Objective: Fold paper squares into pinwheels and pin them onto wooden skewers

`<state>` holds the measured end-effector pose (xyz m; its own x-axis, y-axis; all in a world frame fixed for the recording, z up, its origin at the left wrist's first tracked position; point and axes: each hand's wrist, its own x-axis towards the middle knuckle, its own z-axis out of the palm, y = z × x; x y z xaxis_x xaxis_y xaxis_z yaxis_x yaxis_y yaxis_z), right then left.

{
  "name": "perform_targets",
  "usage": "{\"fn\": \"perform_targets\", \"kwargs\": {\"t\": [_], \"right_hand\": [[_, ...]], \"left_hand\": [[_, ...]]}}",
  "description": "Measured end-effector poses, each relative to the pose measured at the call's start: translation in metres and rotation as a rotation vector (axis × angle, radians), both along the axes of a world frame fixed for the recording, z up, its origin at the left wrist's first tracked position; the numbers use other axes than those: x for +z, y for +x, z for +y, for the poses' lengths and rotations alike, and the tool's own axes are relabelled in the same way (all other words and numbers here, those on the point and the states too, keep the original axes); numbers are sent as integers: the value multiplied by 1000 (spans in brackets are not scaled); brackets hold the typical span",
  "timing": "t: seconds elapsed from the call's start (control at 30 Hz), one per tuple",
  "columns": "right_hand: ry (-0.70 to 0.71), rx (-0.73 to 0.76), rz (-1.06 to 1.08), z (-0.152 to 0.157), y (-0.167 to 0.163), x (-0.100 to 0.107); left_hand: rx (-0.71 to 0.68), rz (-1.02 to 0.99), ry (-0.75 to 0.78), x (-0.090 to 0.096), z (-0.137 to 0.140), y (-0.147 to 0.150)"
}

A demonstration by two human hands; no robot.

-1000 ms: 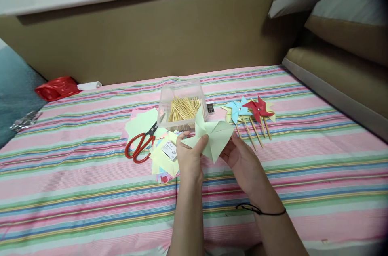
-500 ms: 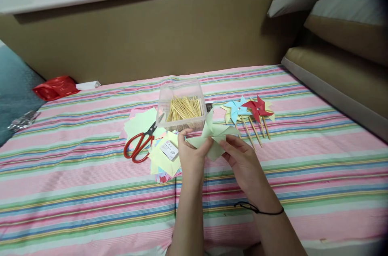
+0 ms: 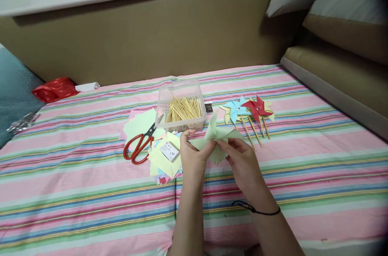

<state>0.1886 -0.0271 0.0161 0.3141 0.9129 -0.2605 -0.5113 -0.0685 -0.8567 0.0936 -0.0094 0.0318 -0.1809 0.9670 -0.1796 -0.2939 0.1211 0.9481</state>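
A pale green paper pinwheel [image 3: 222, 131], its corners bent in toward the middle, is held up between both hands. My left hand [image 3: 195, 157] grips it from the left, with the thumb pressed near its centre. From the right, my right hand [image 3: 241, 157] pinches the paper near the same spot, the fingertips of both hands nearly meeting. Left of my left hand lies a stack of coloured paper squares [image 3: 159, 161] with a small white printed card [image 3: 169, 151] on top. Just beyond the hands stands a clear plastic box [image 3: 162, 98] of thin wooden sticks [image 3: 184, 110].
Red-handled scissors [image 3: 139, 147] lie on green and pink sheets [image 3: 136, 120]. Several finished pinwheels [image 3: 257, 107] on sticks rest at the right. A small dark item [image 3: 209, 108] sits beside the box. A red plastic bag [image 3: 56, 89] and clear packaging [image 3: 24, 122] lie far left.
My right thumb has moved left, closer to my left thumb at the paper's centre. The green paper has shifted slightly to the right, its lower part now more pointed.
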Motion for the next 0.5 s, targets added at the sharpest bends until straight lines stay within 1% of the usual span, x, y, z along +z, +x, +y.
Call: {"fn": "perform_targets", "kwargs": {"t": [0.13, 0.3, 0.5], "right_hand": [[-4, -13, -45, 0, 0, 0], [13, -5, -74, 1, -1, -3], [21, 2, -104, 2, 1, -4]], "left_hand": [[-5, -1, -9, 1, 1, -1], [-52, -29, -19, 2, 2, -3], [-74, -36, -16, 2, 0, -5]]}}
